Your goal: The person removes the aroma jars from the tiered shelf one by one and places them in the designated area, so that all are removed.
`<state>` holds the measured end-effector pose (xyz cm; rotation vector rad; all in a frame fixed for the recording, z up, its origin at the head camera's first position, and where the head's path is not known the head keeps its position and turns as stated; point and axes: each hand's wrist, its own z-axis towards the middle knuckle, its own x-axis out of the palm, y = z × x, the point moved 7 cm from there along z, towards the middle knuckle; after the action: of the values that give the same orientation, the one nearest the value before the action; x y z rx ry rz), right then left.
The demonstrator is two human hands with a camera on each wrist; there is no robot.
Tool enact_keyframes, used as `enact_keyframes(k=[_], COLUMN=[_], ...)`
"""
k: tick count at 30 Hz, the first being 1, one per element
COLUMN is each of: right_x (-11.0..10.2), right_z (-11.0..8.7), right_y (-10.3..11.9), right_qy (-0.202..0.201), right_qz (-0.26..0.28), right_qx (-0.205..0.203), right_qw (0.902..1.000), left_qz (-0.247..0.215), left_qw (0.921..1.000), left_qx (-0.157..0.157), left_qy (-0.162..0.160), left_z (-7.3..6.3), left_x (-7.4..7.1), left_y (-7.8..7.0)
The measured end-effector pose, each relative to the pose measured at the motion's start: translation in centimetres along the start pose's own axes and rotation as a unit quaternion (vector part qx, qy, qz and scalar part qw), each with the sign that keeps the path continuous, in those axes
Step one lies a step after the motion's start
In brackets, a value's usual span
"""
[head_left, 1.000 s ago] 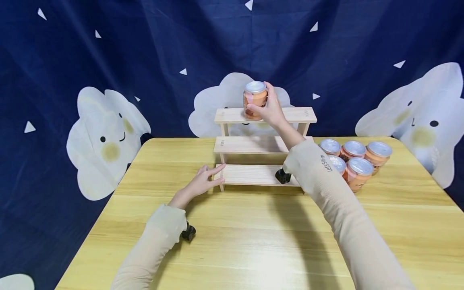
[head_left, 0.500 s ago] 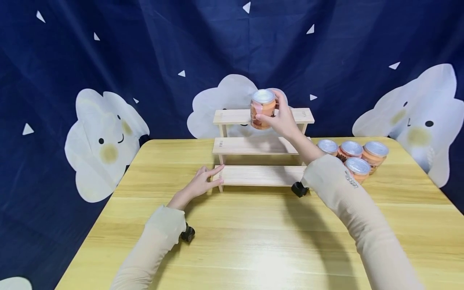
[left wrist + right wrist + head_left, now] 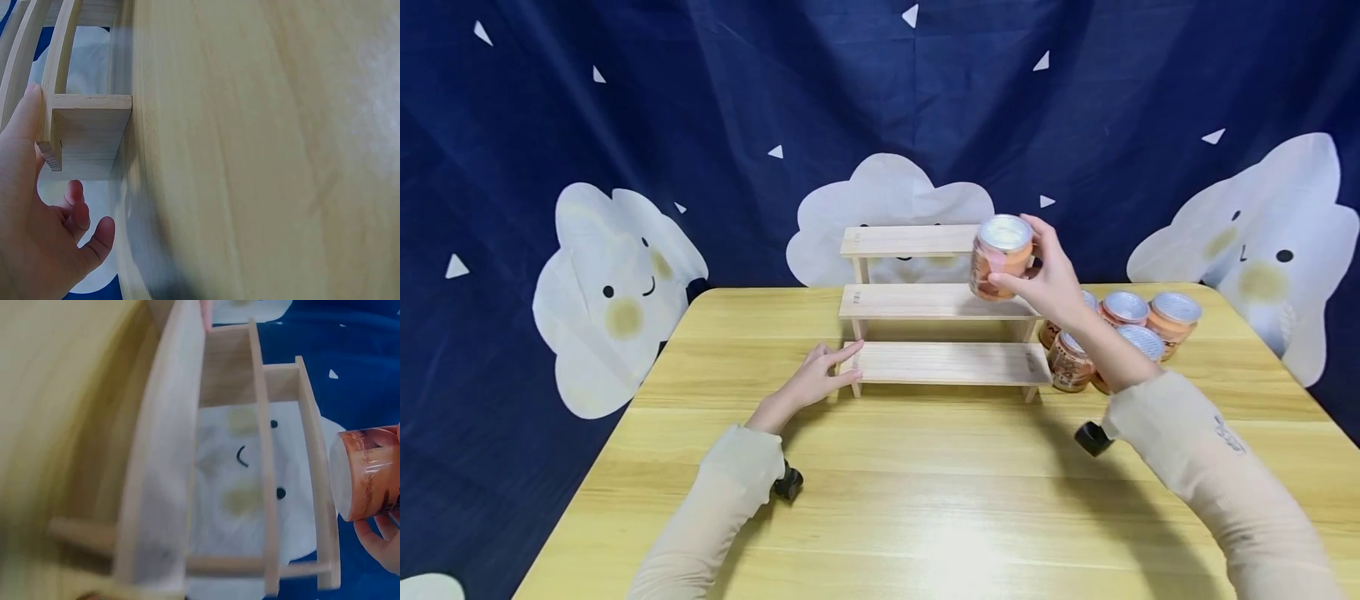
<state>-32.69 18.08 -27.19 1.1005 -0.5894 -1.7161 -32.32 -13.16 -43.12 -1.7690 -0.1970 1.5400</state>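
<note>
My right hand [image 3: 1051,279] grips an orange can [image 3: 1002,260] with a silver lid, thumb on its near side. The can is held nearly upright, in front of the right end of the three-tier wooden shelf rack [image 3: 887,242]. In the right wrist view, the can [image 3: 372,472] appears sideways beside the top board, with some fingers [image 3: 381,544] around it. My left hand [image 3: 812,379] holds the left end of the rack's bottom board [image 3: 943,363]. In the left wrist view, its thumb [image 3: 28,112] lies on the board's edge; the index finger is mostly hidden behind it.
Several matching orange cans [image 3: 1176,321] stand grouped on the wooden table [image 3: 850,492], just right of the rack; my right forearm partly covers them. A dark blue curtain [image 3: 737,83] with white clouds hangs behind the table.
The can has moved off the top board, rightward, down and nearer to me, in my right hand. My left hand has stayed at the rack's lower left corner.
</note>
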Motion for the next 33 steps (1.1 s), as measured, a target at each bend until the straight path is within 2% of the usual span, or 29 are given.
enact_keyframes(k=[6, 11, 16, 22, 33], right_x=[-2.8, -4.9, -7.2, -9.9, -14.8], right_z=[-3.2, -5.0, -6.2, -7.6, -9.9], right_y=[-1.2, -2.4, -3.5, -4.5, -6.0], right_qy=[-0.01, -0.02, -0.041, -0.074, -0.141], right_qz=[0.006, 0.013, -0.018, -0.025, -0.064], right_qx=[0.001, 0.016, 0.022, 0.011, 0.025], right_qw=[0.9999, 0.9996, 0.9988, 0.9969, 0.9876], left_qz=[-0.005, -0.004, 0.0, -0.002, -0.008], left_qw=[1.0, 1.0, 1.0, 0.9999, 0.9999], left_qx=[-0.004, -0.006, -0.007, -0.01, -0.005], left_qy=[0.005, 0.005, 0.005, 0.005, 0.005], left_z=[0.0, 0.0, 0.0, 0.0, 0.0], left_x=[0.1, 0.0, 0.0, 0.0, 0.1], left_y=[0.1, 0.1, 0.0, 0.0, 0.0])
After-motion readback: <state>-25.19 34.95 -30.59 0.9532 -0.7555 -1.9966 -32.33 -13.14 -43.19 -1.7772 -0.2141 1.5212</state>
